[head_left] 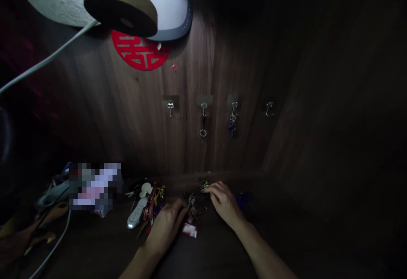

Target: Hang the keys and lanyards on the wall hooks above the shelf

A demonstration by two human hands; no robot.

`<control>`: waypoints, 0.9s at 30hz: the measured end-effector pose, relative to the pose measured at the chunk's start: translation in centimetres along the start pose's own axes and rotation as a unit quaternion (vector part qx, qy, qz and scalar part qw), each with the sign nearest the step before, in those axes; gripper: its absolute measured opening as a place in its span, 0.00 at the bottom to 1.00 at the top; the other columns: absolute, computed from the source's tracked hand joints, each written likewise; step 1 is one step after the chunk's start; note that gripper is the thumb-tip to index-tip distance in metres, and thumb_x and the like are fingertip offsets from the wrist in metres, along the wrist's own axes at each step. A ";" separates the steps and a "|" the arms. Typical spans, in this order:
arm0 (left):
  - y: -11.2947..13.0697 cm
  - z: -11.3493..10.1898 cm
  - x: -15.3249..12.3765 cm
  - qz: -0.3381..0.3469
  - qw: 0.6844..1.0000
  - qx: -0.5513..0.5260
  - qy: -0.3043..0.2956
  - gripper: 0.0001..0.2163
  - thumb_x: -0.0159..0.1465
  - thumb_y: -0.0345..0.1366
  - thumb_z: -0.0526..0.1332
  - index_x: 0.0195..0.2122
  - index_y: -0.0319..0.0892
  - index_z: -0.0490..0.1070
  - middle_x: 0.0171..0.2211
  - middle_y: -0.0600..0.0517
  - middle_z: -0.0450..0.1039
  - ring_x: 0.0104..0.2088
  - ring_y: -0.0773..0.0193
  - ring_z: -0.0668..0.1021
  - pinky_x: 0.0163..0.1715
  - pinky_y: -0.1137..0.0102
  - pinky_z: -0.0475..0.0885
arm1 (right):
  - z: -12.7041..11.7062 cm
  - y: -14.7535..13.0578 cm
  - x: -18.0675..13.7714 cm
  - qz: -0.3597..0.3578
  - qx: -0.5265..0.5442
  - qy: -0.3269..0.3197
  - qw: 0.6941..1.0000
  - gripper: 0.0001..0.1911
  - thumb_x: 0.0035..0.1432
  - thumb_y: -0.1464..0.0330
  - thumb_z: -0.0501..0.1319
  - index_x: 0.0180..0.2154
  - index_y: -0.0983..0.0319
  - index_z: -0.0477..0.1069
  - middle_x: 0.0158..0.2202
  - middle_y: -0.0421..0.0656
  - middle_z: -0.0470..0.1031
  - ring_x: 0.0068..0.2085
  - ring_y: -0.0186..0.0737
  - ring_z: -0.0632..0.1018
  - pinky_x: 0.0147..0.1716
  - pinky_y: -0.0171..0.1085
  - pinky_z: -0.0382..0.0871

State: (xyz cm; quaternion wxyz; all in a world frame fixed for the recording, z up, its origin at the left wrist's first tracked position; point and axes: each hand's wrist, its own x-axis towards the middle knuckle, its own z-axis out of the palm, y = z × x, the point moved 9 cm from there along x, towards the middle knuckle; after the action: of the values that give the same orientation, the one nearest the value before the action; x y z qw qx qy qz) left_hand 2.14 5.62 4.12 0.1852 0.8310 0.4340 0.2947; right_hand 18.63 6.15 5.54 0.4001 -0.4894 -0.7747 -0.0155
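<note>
Low in the middle of the head view, my right hand (224, 200) pinches a small yellow-green bunch of keys (205, 183) on the dark wooden shelf. My left hand (167, 221) is curled, its fingers together beside a loose pile of metal keys (192, 207); whatever its fingertips hold is hidden. A pinkish-white tag (190, 230) lies just below that pile. Left of my left hand rests a white remote-like fob (137, 213), among coloured cords (155, 200) and a round white tag (146, 189).
Four adhesive hooks line the wooden back wall; keyrings (202, 132) and blue keys (232, 126) hang from the middle two. A round-based lamp (121, 5) and a white cap-like object (168, 7) are overhead. A white cable (47, 60) crosses the left. A blue item (244, 199) lies right of my right hand.
</note>
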 end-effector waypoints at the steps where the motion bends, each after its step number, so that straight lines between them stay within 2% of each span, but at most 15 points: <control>1: -0.3 -0.2 0.0 -0.016 0.999 -0.027 0.011 0.09 0.66 0.35 0.48 0.33 0.46 0.67 0.30 0.54 0.74 0.32 0.64 0.77 0.35 0.72 0.70 | 0.0 -0.2 0.0 -0.006 0.005 -0.001 1.000 0.14 0.57 0.78 0.50 0.34 0.57 0.71 0.33 0.41 0.75 0.38 0.42 0.73 0.40 0.42 0.65; 6: -2.2 -1.8 0.0 -0.074 0.977 -0.159 0.121 0.09 0.65 0.40 0.49 0.33 0.44 0.64 0.24 0.56 0.72 0.27 0.65 0.77 0.29 0.73 0.70 | 0.6 -1.5 0.0 -0.026 0.005 -0.021 0.999 0.14 0.57 0.77 0.49 0.35 0.57 0.70 0.32 0.42 0.75 0.38 0.42 0.72 0.40 0.42 0.65; 8: -2.8 -1.9 0.0 -0.083 0.964 -0.209 0.143 0.09 0.66 0.42 0.49 0.33 0.44 0.63 0.22 0.57 0.71 0.25 0.65 0.77 0.28 0.72 0.70 | 0.8 -2.3 0.1 -0.032 0.006 -0.025 0.999 0.14 0.58 0.77 0.50 0.35 0.57 0.70 0.32 0.42 0.75 0.37 0.42 0.72 0.40 0.42 0.65; 13: -3.4 -1.4 0.2 -0.085 0.940 -0.300 0.139 0.10 0.65 0.45 0.50 0.33 0.44 0.60 0.21 0.58 0.69 0.24 0.65 0.76 0.28 0.71 0.71 | 1.1 -4.3 0.2 -0.048 0.042 -0.034 0.997 0.12 0.59 0.75 0.50 0.36 0.57 0.70 0.32 0.42 0.74 0.37 0.40 0.73 0.41 0.41 0.66; 17: -3.3 -1.3 0.4 -0.082 0.929 -0.334 0.137 0.11 0.64 0.46 0.51 0.32 0.44 0.60 0.22 0.58 0.69 0.24 0.64 0.75 0.29 0.70 0.71 | 1.8 -5.0 0.0 -0.042 0.067 -0.065 0.995 0.13 0.59 0.72 0.53 0.45 0.57 0.68 0.38 0.43 0.75 0.42 0.41 0.73 0.45 0.42 0.66; 20: -3.0 -1.7 0.4 -0.076 0.932 -0.326 0.141 0.11 0.63 0.46 0.52 0.31 0.44 0.61 0.22 0.58 0.67 0.25 0.65 0.73 0.29 0.71 0.69 | 3.0 -5.2 -0.3 -0.027 0.074 -0.107 0.991 0.19 0.56 0.72 0.56 0.50 0.58 0.65 0.43 0.44 0.74 0.45 0.42 0.72 0.47 0.42 0.65; 23: -2.7 -2.2 0.2 -0.075 0.943 -0.288 0.151 0.11 0.63 0.45 0.52 0.30 0.44 0.62 0.23 0.58 0.64 0.26 0.66 0.71 0.29 0.72 0.68 | 4.3 -5.0 -0.4 -0.010 0.058 -0.140 0.988 0.21 0.54 0.75 0.58 0.49 0.56 0.66 0.43 0.43 0.75 0.46 0.42 0.72 0.48 0.43 0.64; 27: -2.6 -1.3 0.2 -0.076 0.946 -0.297 0.103 0.09 0.63 0.44 0.52 0.33 0.44 0.61 0.26 0.57 0.67 0.29 0.65 0.72 0.32 0.71 0.69 | 4.8 -4.7 -0.3 -0.011 0.055 -0.136 0.989 0.20 0.53 0.77 0.57 0.47 0.55 0.68 0.42 0.42 0.75 0.45 0.42 0.73 0.47 0.43 0.65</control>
State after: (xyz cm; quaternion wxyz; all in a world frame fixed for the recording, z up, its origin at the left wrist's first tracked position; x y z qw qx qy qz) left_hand -0.13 7.31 3.71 0.3995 0.6680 0.4055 0.4793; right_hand 12.11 5.43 3.78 0.3171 -0.4552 -0.8271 0.0898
